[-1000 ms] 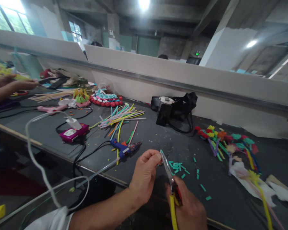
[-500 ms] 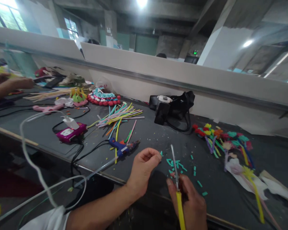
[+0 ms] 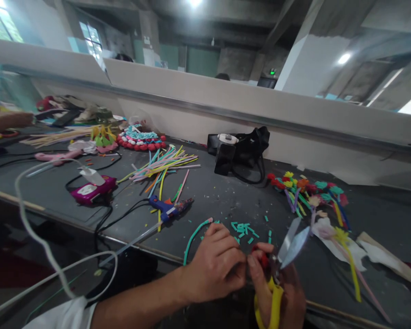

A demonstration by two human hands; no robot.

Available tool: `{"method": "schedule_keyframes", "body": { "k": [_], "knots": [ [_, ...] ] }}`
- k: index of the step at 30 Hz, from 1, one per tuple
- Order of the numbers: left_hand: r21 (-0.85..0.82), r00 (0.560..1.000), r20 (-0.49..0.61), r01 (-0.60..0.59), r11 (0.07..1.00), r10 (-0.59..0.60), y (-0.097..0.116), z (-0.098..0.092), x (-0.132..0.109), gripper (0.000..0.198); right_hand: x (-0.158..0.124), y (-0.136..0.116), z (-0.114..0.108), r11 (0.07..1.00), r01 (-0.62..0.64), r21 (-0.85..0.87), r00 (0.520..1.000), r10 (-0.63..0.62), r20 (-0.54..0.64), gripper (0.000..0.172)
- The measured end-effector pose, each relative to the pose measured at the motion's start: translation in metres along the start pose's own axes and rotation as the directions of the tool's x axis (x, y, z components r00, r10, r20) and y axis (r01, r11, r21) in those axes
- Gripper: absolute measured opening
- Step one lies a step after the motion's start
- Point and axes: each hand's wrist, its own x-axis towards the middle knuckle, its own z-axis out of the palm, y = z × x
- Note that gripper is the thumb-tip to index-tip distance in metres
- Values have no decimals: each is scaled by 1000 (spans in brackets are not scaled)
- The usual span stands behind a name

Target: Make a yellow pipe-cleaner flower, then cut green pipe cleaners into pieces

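My right hand [image 3: 289,292] is closed around yellow-handled scissors [image 3: 276,276], their blades spread and pointing up and to the right. Something red shows by its fingers; I cannot tell whether it belongs to the scissors. My left hand [image 3: 219,262] has curled fingers, their tips close to the right thumb; what they hold is hidden. Beside the left hand, a thin green fuzzy stem [image 3: 192,238] with a pinkish tip curves up from the table edge and passes behind the forearm. Short cut green pieces [image 3: 243,228] lie scattered just beyond the hands.
A blue glue gun [image 3: 164,208] lies left of the hands, a purple power strip [image 3: 92,189] farther left. Behind are colourful fuzzy stems [image 3: 160,164] and a black bag [image 3: 248,151]. Fuzzy flowers [image 3: 301,185] lie to the right. Another person's hand [image 3: 8,122] is at far left.
My left hand has turned over and moved right, closer to my right hand. The scissors have tilted rightward and their blades now stand apart. The curved green stem has come into sight.
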Motion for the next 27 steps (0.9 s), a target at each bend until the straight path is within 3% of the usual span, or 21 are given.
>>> {"method": "schedule_keyframes", "body": {
  "k": [3,5,7,9,10,12,14,17,20,24,27],
  "knots": [
    [-75,991,56,129,989,-125,0,1,0,10,6,-2,0,991,91,-97,995,-94,-22,28],
    [-221,932,178,351,910,-316,-2,1,1,7,10,-3,0,985,121,-124,992,-126,-30,27],
    [-360,776,382,624,693,-501,-6,-1,2,7,12,-3,1,986,133,-103,991,-135,-14,24],
    [-402,597,573,802,442,-561,-11,-4,3,8,12,-2,2,988,150,-47,988,-148,37,19],
    [-397,529,638,849,349,-559,-14,-5,3,9,11,-1,2,988,155,-12,986,-154,68,17],
    [-377,441,716,897,231,-542,-18,-7,3,10,10,0,3,987,157,30,982,-159,102,15],
    [-366,383,770,920,139,-510,-21,-8,2,12,9,1,3,985,169,16,981,-170,98,15],
    [-369,338,817,929,27,-467,-21,-7,1,14,9,1,4,979,203,-7,976,-201,83,14],
    [-420,352,797,907,-31,-490,-19,-7,2,14,10,0,4,986,166,14,981,-166,99,15],
    [-631,438,616,772,-77,-654,-17,-12,10,11,9,-1,4,991,123,-48,987,-118,105,23],
    [-768,438,454,634,-91,-776,-19,-16,15,6,5,-1,7,986,135,-97,985,-123,117,27]
  ]
}}
